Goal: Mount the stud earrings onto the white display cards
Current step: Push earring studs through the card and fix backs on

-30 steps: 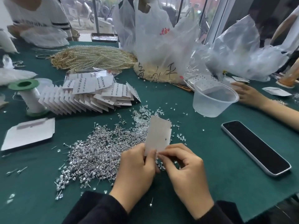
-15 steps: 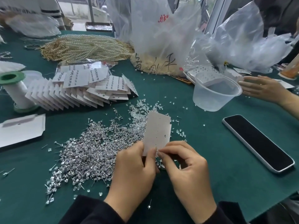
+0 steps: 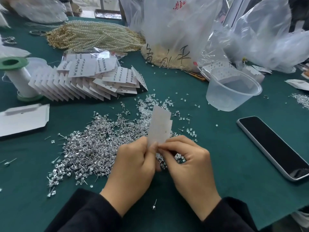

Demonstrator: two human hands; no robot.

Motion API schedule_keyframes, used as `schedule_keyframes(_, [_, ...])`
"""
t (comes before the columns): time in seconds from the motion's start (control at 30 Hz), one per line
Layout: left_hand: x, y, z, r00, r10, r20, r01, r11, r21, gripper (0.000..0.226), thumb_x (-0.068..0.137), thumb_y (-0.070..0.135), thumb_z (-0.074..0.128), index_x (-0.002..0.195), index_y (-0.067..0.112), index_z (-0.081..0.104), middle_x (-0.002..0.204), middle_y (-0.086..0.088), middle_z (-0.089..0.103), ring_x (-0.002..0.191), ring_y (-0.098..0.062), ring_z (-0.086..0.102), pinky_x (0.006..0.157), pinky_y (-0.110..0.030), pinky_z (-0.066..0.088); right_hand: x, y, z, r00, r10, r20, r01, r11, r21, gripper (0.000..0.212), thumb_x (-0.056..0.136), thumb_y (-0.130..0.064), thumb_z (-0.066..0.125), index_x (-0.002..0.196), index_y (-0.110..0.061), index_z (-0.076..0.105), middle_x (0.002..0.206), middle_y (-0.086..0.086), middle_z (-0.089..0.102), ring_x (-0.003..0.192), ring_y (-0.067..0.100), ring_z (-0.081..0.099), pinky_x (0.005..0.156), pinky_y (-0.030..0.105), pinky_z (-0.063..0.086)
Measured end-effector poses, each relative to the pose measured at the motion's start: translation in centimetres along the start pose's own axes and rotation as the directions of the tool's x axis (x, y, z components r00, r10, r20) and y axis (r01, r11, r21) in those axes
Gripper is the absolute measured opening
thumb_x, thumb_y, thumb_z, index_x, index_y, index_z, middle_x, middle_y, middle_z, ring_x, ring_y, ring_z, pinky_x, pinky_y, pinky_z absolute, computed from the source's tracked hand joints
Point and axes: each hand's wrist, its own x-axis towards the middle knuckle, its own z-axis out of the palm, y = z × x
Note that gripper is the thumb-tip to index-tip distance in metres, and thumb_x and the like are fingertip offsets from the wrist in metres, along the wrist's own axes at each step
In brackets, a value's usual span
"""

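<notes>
- Head view – the white display card (image 3: 160, 127) stands upright above the near middle of the counter (image 3: 217, 173), over the near right edge of the loose stud earrings (image 3: 93, 148) heaped there.
- The left hand (image 3: 132, 166) pinches the card's lower end. The right hand (image 3: 189, 166) has its fingers (image 3: 168, 148) curled tight against the same lower edge.
- The card looks thin and light and will probably bend, so it is best held by its edges, close to the hole being filled.
- The studs are tiny, hard and likely slippery; take one by the head with the post leading.
- Hidden: whether the right fingertips carry a stud, since the hands cover that spot.
- The card's holes are too faint to count, and it may be two cards overlapped.
- Finished cards (image 3: 93, 81) lie fanned toward the far left.
</notes>
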Motion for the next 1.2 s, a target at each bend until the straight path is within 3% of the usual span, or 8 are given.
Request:
schedule_keyframes(0.33, [0.4,0.8,0.0,0.996,0.014,-0.084,-0.009,0.998,0.057,0.039,0.088,0.012,0.056,0.053,0.026,0.046,0.041,0.008,0.055,0.042,-0.007,0.055,0.044,-0.021,0.042,0.2,-0.2,0.2,1.0,0.015,-0.007,-0.014,0.997,0.07,0.005,0.073,-0.007,0.063,0.068,-0.007,0.066,0.067,-0.002,0.062,0.063,0.008,0.057,0.06,0.027,0.049])
schedule_keyframes(0.57, [0.5,1.8,0.1,0.995,0.045,-0.086,-0.032,0.989,0.142,0.026,0.088,0.014,0.055,0.064,0.006,0.06,0.047,-0.001,0.056,0.045,-0.017,0.051,0.045,-0.029,0.039,0.2,-0.5,-0.1,0.999,-0.029,-0.043,0.031,0.998,0.054,0.005,0.074,-0.004,0.064,0.07,-0.006,0.066,0.07,-0.001,0.062,0.065,0.008,0.056,0.061,0.021,0.047])
schedule_keyframes(0.63, [0.6,2.9,0.1,0.999,0.033,-0.028,-0.03,0.994,0.103,0.026,0.088,0.017,0.056,0.063,0.013,0.061,0.045,0.005,0.052,0.043,-0.011,0.049,0.043,-0.023,0.038,0.2,-0.5,-0.7,0.998,-0.047,-0.046,0.048,0.998,0.033,0.006,0.074,-0.003,0.063,0.071,-0.006,0.067,0.07,0.0,0.063,0.065,0.008,0.055,0.061,0.019,0.047])
schedule_keyframes(0.77, [2.7,4.6,-1.1,0.96,-0.119,0.253,0.117,0.993,0.023,0.054,0.082,0.058,0.036,0.067,0.016,0.065,0.053,0.0,0.065,0.043,-0.007,0.053,0.044,-0.018,0.043,1.5,0.3,-3.0,0.997,0.083,0.005,-0.083,0.989,0.125,0.012,0.079,-0.004,0.066,0.071,-0.013,0.065,0.066,-0.005,0.063,0.062,0.006,0.056,0.059,0.016,0.045])
schedule_keyframes(0.87, [4.4,3.8,-1.9,0.986,-0.08,0.145,0.027,0.943,0.332,0.043,0.088,0.048,0.043,0.089,0.013,0.068,0.064,0.008,0.06,0.05,0.0,0.048,0.05,-0.01,0.039,3.0,1.2,-4.6,0.94,0.34,0.034,-0.306,0.796,0.522,0.019,0.084,0.001,0.06,0.073,-0.014,0.065,0.065,-0.007,0.064,0.062,0.005,0.056,0.061,0.017,0.045])
schedule_keyframes(0.97, [4.2,2.3,-1.8,0.983,-0.062,0.173,-0.049,0.817,0.574,0.043,0.079,0.048,0.06,0.112,0.023,0.062,0.098,0.008,0.056,0.092,-0.005,0.05,0.086,-0.021,0.042,3.6,1.9,-5.1,0.875,0.457,0.159,-0.376,0.436,0.818,0.008,0.08,-0.003,0.058,0.081,-0.009,0.062,0.077,0.002,0.066,0.072,0.014,0.058,0.072,0.026,0.046])
schedule_keyframes(1.07, [3.2,1.2,-1.0,0.96,-0.112,0.257,-0.06,0.815,0.576,0.032,0.074,0.047,0.066,0.101,0.028,0.065,0.097,0.012,0.049,0.101,-0.008,0.042,0.094,-0.025,0.036,3.3,2.4,-5.3,0.847,0.464,0.261,-0.392,0.213,0.895,0.011,0.074,-0.008,0.058,0.082,-0.009,0.066,0.081,0.003,0.07,0.075,0.014,0.062,0.079,0.031,0.047])
schedule_keyframes(1.2, [2.9,0.8,-0.2,0.982,-0.013,0.186,-0.098,0.815,0.572,0.009,0.08,0.035,0.065,0.075,0.029,0.061,0.088,0.013,0.051,0.093,-0.006,0.042,0.084,-0.02,0.029,2.6,2.5,-5.5,0.826,0.418,0.378,-0.468,0.138,0.873,0.016,0.077,-0.007,0.055,0.087,-0.009,0.067,0.082,0.003,0.07,0.071,0.013,0.063,0.068,0.025,0.052])
